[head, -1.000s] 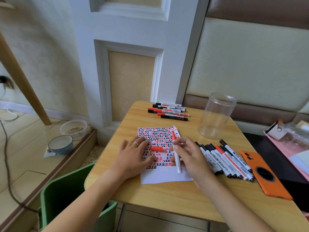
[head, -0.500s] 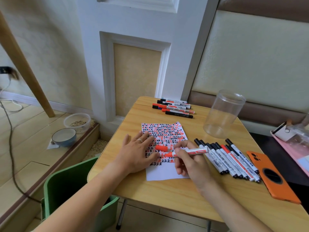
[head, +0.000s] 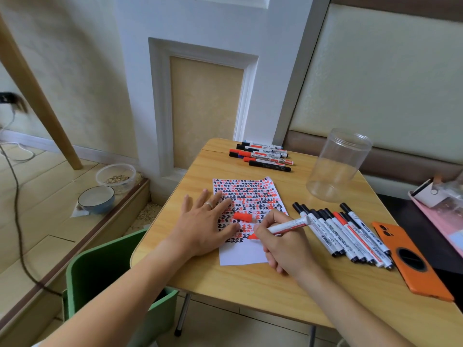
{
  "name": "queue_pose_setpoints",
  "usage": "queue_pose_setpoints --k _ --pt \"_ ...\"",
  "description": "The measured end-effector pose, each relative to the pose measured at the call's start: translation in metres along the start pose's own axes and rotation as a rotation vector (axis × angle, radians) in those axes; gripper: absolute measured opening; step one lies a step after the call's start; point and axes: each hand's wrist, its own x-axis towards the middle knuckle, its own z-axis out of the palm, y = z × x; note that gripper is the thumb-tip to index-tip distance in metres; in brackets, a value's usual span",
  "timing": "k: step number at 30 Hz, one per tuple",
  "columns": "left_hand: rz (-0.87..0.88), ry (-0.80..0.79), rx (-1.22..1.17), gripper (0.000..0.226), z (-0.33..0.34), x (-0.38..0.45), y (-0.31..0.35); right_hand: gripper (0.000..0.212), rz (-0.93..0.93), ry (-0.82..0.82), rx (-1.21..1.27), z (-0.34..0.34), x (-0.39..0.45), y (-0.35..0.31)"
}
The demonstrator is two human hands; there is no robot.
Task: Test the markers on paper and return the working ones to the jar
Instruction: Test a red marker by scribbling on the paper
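A white paper (head: pixel 240 255) covered with red and black marks lies on the wooden table (head: pixel 263 291). My left hand (head: pixel 204 225) lies flat on the paper's left side, fingers spread. My right hand (head: pixel 280 244) grips an uncapped red marker (head: pixel 288 225), its tip down on the paper near the lower rows of marks. The marker's red cap (head: pixel 242 217) lies on the paper between my hands. An empty clear plastic jar (head: pixel 337 164) stands at the back right. A row of several capped markers (head: pixel 343 232) lies right of the paper. A second group of markers (head: pixel 261 156) lies at the table's far edge.
An orange phone (head: pixel 411 261) lies at the table's right edge. A green chair (head: pixel 100 274) stands at the table's near left corner. Two bowls (head: pixel 96 199) sit on the floor step to the left. A pink tray (head: pixel 441 214) with items is at far right.
My right hand turned the red marker from upright on the paper to a writing grip and brought its tip down to the lower rows. The left hand stayed flat on the paper.
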Motion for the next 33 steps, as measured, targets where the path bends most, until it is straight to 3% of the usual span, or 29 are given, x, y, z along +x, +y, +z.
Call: queue_pose_setpoints --k 11,33 --pt "-0.004 -0.018 0.009 0.106 -0.0024 -0.0011 0.0019 0.024 -0.027 -0.013 -0.022 0.0032 0.0020 0.0012" --pt "-0.008 -0.022 0.022 0.108 -0.0021 0.0004 0.0014 0.024 -0.005 -0.009 -0.019 0.0046 0.0020 0.0016"
